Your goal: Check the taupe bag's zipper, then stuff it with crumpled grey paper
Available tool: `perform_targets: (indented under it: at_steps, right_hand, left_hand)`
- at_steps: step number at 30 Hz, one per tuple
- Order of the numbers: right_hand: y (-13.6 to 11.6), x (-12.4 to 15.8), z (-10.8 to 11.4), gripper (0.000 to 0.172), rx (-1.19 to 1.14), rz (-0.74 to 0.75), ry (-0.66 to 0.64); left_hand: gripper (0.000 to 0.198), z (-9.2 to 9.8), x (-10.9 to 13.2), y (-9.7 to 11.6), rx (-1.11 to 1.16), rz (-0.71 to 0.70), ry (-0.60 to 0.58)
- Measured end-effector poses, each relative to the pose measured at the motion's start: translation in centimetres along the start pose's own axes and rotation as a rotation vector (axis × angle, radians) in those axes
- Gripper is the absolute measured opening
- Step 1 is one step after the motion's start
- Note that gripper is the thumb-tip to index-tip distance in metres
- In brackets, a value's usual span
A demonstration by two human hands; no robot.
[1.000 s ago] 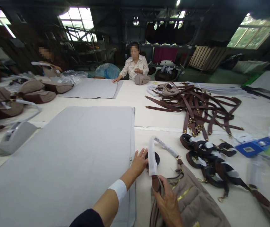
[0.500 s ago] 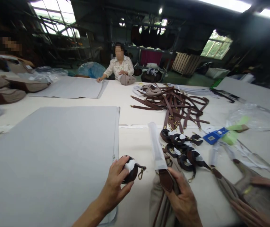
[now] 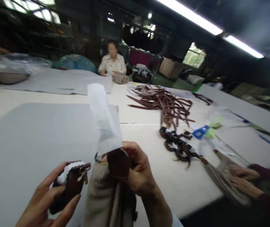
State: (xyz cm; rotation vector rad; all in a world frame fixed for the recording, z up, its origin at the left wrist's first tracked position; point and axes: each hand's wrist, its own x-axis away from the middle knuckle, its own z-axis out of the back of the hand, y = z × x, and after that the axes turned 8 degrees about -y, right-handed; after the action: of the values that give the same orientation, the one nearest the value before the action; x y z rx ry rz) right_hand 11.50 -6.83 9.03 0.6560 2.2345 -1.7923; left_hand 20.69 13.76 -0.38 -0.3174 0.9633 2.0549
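My left hand (image 3: 46, 201) is closed around a rolled brown leather strap (image 3: 70, 186) with white paper wrap and a brass clip. My right hand (image 3: 138, 171) grips the brown handle (image 3: 118, 164) of a taupe bag (image 3: 106, 198), lifted close to the camera. A white paper sleeve (image 3: 105, 118) sticks up from that handle. Both hands are raised above the near edge of the table, over a large grey sheet (image 3: 31, 138).
Rolled straps (image 3: 176, 145) and a heap of loose brown straps (image 3: 165, 104) lie on the white table (image 3: 149, 132). A co-worker's hands (image 3: 243, 179) hold a taupe bag at right. Another person (image 3: 112, 64) sits at the far end. Blue tag (image 3: 198, 133) and plastic bags lie right.
Both hands rose toward the camera with the rolled strap and the bag handle. The view swung right and tilted, and the paper sleeve now stands higher.
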Motion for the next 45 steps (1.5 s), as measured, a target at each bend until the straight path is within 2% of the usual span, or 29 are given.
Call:
perform_targets:
  at_steps: [2,4,7,9,12,16,18,20,24,27,30,35,37,41,45]
  right_hand:
    - [2.5,-2.1,-3.2,0.022,-0.202,0.004,0.002]
    - [5.5,-3.7,-5.5,0.014,-0.388,-0.004,0.031]
    - [10.5,-4.1,-7.1,0.015,-0.48,-0.087,0.074]
    - [13.5,-2.9,-7.2,0.017,-0.439,-0.23,0.093]
    - [16.2,0.4,-6.4,0.023,-0.332,-0.406,0.084]
    - [16.7,4.4,-4.6,0.03,-0.121,-0.418,0.013]
    - [16.3,5.5,-3.9,0.029,-0.031,-0.414,-0.042]
    - [16.0,6.1,-3.6,0.025,0.018,-0.417,-0.043]
    - [15.9,6.7,-3.9,0.025,0.006,-0.472,0.013]
    - [16.2,6.6,-3.8,0.03,-0.004,-0.498,-0.032]
    - [16.5,6.1,-3.3,0.034,-0.011,-0.475,-0.109]
    - [15.6,5.4,-3.0,0.012,-0.005,-0.447,-0.347]
    - [15.0,5.3,-3.4,0.009,0.004,-0.419,-0.399]
    - [14.3,4.6,-4.6,0.012,0.03,-0.419,-0.485]
    - [16.3,3.7,-5.7,0.018,-0.003,-0.362,-0.595]
  left_hand:
    - [0.012,4.4,0.3,-1.4,-0.094,0.02,-0.004]
    - [0.007,7.9,0.6,-2.7,-0.196,0.016,0.012]
    - [0.006,10.7,1.6,-4.7,-0.325,0.006,0.012]
    - [0.009,10.8,2.8,-6.0,-0.346,0.042,0.02]
    - [0.015,9.5,5.4,-7.2,-0.31,0.124,0.038]
    - [0.013,7.6,9.1,-7.2,-0.289,0.171,0.027]
    - [0.011,7.3,10.4,-6.5,-0.307,0.192,0.022]
    - [0.011,7.2,11.1,-5.5,-0.351,0.211,0.009]
    - [0.013,7.3,11.5,-3.9,-0.46,0.237,-0.041]
    - [0.015,7.4,11.3,-3.2,-0.508,0.236,-0.042]
    - [0.013,7.4,11.1,-2.9,-0.519,0.234,-0.025]
    - [0.003,8.0,11.9,-2.8,-0.476,0.213,0.029]
    - [0.007,8.6,12.6,-2.8,-0.46,0.209,0.064]
    - [0.009,9.8,14.1,-3.1,-0.457,0.239,0.082]
    - [0.005,10.5,15.3,-4.5,-0.443,0.277,0.076]
